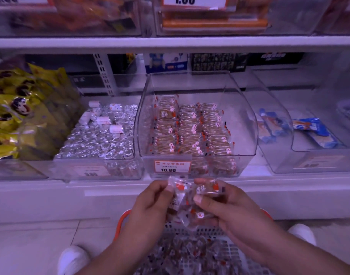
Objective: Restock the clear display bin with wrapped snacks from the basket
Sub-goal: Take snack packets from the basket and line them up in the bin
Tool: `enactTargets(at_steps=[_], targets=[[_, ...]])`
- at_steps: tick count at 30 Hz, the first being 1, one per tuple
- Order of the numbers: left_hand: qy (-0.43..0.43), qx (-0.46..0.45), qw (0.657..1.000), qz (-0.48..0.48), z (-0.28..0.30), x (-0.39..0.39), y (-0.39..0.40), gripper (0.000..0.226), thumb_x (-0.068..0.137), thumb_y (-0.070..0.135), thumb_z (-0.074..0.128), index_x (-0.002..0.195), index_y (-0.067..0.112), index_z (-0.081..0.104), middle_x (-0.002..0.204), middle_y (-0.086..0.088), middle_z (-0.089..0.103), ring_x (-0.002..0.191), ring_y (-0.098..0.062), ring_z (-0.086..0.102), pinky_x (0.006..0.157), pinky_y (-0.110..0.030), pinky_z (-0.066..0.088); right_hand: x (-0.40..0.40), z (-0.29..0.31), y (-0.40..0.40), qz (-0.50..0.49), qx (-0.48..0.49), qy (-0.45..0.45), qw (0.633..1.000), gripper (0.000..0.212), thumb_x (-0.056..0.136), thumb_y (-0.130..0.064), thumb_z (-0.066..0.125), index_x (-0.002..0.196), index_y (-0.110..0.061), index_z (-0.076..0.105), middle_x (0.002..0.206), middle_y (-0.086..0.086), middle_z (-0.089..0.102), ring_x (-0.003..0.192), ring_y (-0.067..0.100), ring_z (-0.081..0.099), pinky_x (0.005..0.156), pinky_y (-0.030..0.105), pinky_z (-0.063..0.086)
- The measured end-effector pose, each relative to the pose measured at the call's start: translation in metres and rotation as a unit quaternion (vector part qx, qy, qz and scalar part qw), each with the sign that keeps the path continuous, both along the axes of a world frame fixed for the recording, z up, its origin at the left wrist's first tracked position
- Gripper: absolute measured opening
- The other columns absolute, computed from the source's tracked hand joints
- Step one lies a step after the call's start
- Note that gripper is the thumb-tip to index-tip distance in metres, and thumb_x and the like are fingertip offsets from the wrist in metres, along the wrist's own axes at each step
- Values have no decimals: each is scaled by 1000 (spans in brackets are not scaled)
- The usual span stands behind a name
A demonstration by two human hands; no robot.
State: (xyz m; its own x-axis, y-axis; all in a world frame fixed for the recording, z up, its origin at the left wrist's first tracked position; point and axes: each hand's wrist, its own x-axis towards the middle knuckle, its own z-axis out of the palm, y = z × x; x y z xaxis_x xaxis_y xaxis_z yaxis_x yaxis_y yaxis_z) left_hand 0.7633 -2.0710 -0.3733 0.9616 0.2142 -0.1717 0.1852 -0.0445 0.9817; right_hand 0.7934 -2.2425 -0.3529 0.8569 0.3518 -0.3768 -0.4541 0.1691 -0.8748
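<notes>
Left hand [150,203] curled around a cluster of wrapped snacks [187,203], thumb and fingertips pinching the clear wrappers at the upper left edge; right hand [227,207] gripping the same cluster from the right, thumb pressed on top of one packet, fingers curled beneath. Cluster held between both hands, raised above the basket [190,231] and just in front of the shelf edge [71,187], below the bin's price label [172,167] reading 10.80. Packets in the cluster transparent with red and white markings, brown contents visible; exact count not discernible. Basket directly below the hands: grey perforated wall, orange rim and handle, holding many more packets of the same type. White shoes [74,259] on the pale floor, one at each side of the basket. Clear bin [247,124] centred on the lower shelf, straight ahead of the hands, partly filled with rows of identical packets lying flat; front wall low, side walls rising toward the rear. Left of the bin, a clear tray of silver-wrapped items [102,139] with a few white rolls on top; further left, yellow bags [15,112]. Right of the bin, clear bins holding blue-wrapped packets [313,130]. Upper shelf above carrying more clear bins with orange-toned goods, blurred, and a tag [185,1] reading 1.00
</notes>
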Motion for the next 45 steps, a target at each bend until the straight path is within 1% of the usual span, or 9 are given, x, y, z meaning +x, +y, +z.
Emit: enactTargets(at_steps=[8, 14, 18, 24, 28, 32, 39, 41, 45], targets=[[13, -47, 991, 127, -10, 7, -13, 17, 96, 30, 57, 89, 20, 68, 73, -7, 69, 63, -22, 59, 61, -37, 45, 3, 1, 8, -8, 27, -8, 1000, 23, 83, 7, 65, 101, -5, 73, 98, 26, 72, 78, 31, 71, 67, 42, 60], [11, -47, 987, 156, -11, 12, 0, 17, 92, 34, 60, 83, 22, 67, 64, -4, 61, 54, -15, 53, 47, -25, 44, 12, 4, -1, -38, 20, 23, 999, 18, 86, 5, 63, 102, 1, 68, 99, 29, 71, 88, 43, 72, 63, 40, 61], [48, -122, 982, 135, -7, 13, -5, 13, 95, 25, 61, 96, 12, 62, 81, -9, 72, 71, -23, 73, 61, -36, 57, 12, 8, -9, 77, -21, 42, 996, 23, 79, 3, 69, 102, 0, 69, 97, 26, 72, 78, 36, 68, 50, 28, 54], [65, -45, 997, -13, 6, 0, -21, 14, 90, 30, 64, 88, 19, 57, 66, 4, 69, 46, -3, 56, 43, -13, 40, 5, 3, -11, 241, -120, 39, 962, 15, 81, -1, 66, 95, -2, 71, 79, 17, 65, 50, 16, 59, 39, 23, 46], [45, 1, 995, -87, 6, -8, -23, 52, 68, 52, 74, 96, 17, 49, 73, 4, 63, 61, -1, 56, 57, -13, 46, 2, -2, -6, 222, -130, 44, 965, 17, 85, 2, 60, 94, -4, 73, 77, 20, 66, 52, 19, 57, 35, 20, 40], [67, -93, 993, -19, 2, -1, -14, 35, 82, 14, 77, 106, 7, 53, 88, -5, 73, 75, -13, 70, 60, -25, 54, 2, -5, -6, 208, -137, 48, 967, 17, 86, 1, 64, 103, 7, 66, 82, 31, 62, 51, 20, 55, 34, 19, 37], [58, -188, 978, 69, -1, 5, -2, 43, 75, 27, 75, 115, 18, 62, 100, -7, 76, 88, -25, 75, 62, -36, 57, 15, 7, -14, 84, -27, 29, 996, 24, 74, -17, 76, 95, -9, 71, 103, 37, 63, 68, 37, 52, 30, 14, 24], [72, -219, 972, 46, 0, 4, -6, 38, 77, 28, 73, 112, 17, 65, 99, -9, 75, 81, -24, 73, 65, -38, 56, 14, 8, -13, 74, 3, 38, 997, 26, 64, -23, 80, 88, -15, 75, 90, 25, 64, 64, 33, 61, 30, 14, 22], [93, -289, 953, -2, 6, 6, -10, 30, 84, 18, 68, 113, 12, 62, 101, -18, 72, 77, -30, 68, 66, -39, 55, 8, -2, -5, 55, -52, 7, 997, 25, 67, -25, 80, 85, -9, 74, 59, 7, 54, 41, 12, 41, 38, 14, 20]])
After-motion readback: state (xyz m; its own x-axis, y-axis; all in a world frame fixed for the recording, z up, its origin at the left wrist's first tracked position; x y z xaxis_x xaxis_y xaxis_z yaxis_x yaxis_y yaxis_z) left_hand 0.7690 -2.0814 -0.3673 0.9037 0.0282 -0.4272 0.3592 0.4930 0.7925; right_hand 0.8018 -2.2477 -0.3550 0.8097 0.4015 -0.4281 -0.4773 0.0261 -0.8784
